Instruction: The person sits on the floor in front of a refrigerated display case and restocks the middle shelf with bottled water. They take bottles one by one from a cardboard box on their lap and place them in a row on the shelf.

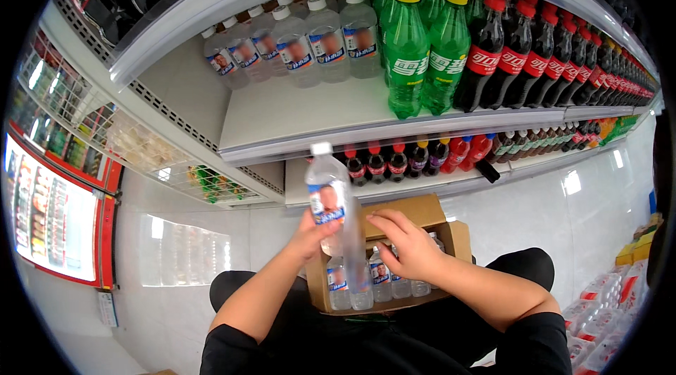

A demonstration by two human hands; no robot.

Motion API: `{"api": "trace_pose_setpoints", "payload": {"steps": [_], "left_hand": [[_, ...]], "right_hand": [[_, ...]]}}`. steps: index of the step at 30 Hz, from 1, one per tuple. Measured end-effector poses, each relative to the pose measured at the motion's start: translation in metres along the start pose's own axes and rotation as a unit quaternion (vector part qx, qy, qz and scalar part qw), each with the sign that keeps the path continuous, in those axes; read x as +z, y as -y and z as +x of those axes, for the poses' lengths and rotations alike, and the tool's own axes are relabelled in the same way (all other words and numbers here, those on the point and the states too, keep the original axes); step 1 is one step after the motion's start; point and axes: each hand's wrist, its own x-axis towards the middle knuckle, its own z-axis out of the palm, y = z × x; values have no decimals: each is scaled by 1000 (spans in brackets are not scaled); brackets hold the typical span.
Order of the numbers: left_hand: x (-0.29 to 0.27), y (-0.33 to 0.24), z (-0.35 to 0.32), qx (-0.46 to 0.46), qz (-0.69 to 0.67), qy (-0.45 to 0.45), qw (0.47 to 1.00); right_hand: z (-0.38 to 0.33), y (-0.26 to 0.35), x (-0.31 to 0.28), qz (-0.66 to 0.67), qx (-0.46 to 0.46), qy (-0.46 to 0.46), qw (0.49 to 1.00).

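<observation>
My left hand (312, 235) is closed around a clear plastic bottle (328, 188) with a white cap and a blue-and-white label, held upright in front of the lower shelf edge. Beside it a second clear bottle (358, 255) is smeared by motion; whether a hand supports it cannot be told. My right hand (405, 245) reaches over the open cardboard box (405, 210) between my knees, fingers spread and bent close to the blurred bottle. Inside the box stand several more white-capped bottles (381, 275), partly hidden by my right hand and forearm.
On the shelf (303, 109) ahead stand white-capped clear bottles (293, 47), green bottles (407, 51) and dark red-capped bottles (484, 54). A lower shelf holds small dark bottles (376, 164). Wire baskets (134, 139) and a lit red-framed cooler (107, 234) are at left, wrapped bottle packs (598, 319) at right.
</observation>
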Motion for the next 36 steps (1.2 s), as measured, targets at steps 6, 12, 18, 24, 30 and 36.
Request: {"api": "trace_pose_setpoints", "payload": {"steps": [6, 12, 18, 24, 30, 36], "left_hand": [[-2, -66, 10, 229, 28, 3, 973], [-58, -133, 47, 309, 283, -285, 862], [-52, -186, 126, 356, 266, -183, 877], [-91, -210, 170, 327, 356, -151, 862], [-82, -214, 183, 329, 405, -108, 846], [-99, -228, 191, 269, 604, -185, 727]], "right_hand": [[30, -7, -48, -112, -92, -66, 987], [56, -37, -107, -213, -100, -146, 961], [61, -54, -115, -357, -14, -87, 930], [57, -62, -109, -351, 9, -38, 936], [55, -68, -106, -347, -23, -45, 936], [57, -60, -101, -365, -32, -32, 930]]}}
